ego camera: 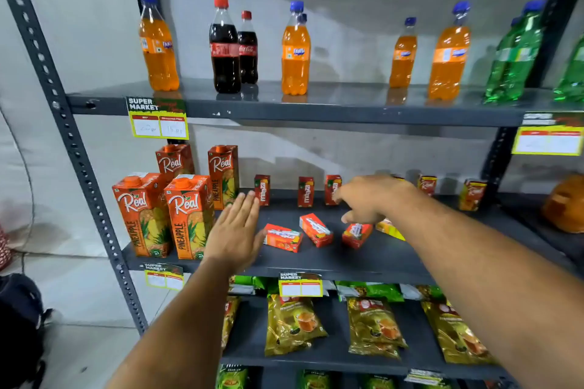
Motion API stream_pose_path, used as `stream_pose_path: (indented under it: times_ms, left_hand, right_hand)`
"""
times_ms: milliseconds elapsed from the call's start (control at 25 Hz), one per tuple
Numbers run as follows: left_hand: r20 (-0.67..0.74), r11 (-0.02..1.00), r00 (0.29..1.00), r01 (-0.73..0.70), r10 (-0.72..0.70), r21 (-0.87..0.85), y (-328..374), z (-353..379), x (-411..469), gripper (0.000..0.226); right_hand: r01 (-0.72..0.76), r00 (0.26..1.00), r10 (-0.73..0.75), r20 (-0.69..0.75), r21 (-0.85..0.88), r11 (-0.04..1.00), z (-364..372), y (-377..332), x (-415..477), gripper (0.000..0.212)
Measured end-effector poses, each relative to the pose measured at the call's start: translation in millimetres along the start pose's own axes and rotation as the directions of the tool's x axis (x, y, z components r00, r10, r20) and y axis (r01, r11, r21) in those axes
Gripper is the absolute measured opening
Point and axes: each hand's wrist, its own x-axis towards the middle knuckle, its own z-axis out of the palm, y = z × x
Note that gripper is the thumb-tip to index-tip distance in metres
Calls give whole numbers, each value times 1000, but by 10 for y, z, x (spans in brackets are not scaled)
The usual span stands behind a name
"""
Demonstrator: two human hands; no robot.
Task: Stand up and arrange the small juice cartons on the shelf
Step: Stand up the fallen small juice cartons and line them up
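Three small red juice cartons lie flat on the dark middle shelf [363, 262]: one at the left [282, 237], one in the middle [316, 229], one at the right [357, 234]. A yellow carton [389, 228] lies partly hidden under my right forearm. Small red cartons stand upright at the back [262, 190] [305, 192] [332, 189]. My left hand [235, 232] is flat and open, just left of the leftmost lying carton. My right hand [371, 197] hovers over the lying cartons, fingers curled loosely, holding nothing.
Tall pineapple juice cartons [188, 216] stand at the shelf's left. Two more small cartons [472, 194] stand at the back right. Soda bottles [295, 47] line the shelf above. Snack packets [295, 324] fill the shelf below. A dark bag [19, 325] sits on the floor.
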Motion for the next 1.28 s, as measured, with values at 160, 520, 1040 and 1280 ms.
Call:
stream_pose_path:
  times_ms: [160,520,1040,1280]
  left_hand:
    - [260,991,961,116,-97,-60,-167,660,104,71]
    - [498,986,857,166,-134,-21,-517,1398,123,83]
    - [435,987,892,155,-121,-42,-514,1359,107,86]
    - [435,987,892,157,-127,-33,-504,1365,113,88]
  right_hand:
    - [50,992,-57,113,66,997,373,-274,635,32]
    - [-90,981,20,192,362,928,1231,-634,1434,47]
    - [121,974,-92,-207,132,984,1067,-578,1876,36]
    - [593,576,-759,-304,-484,644,898,-535,2049,24]
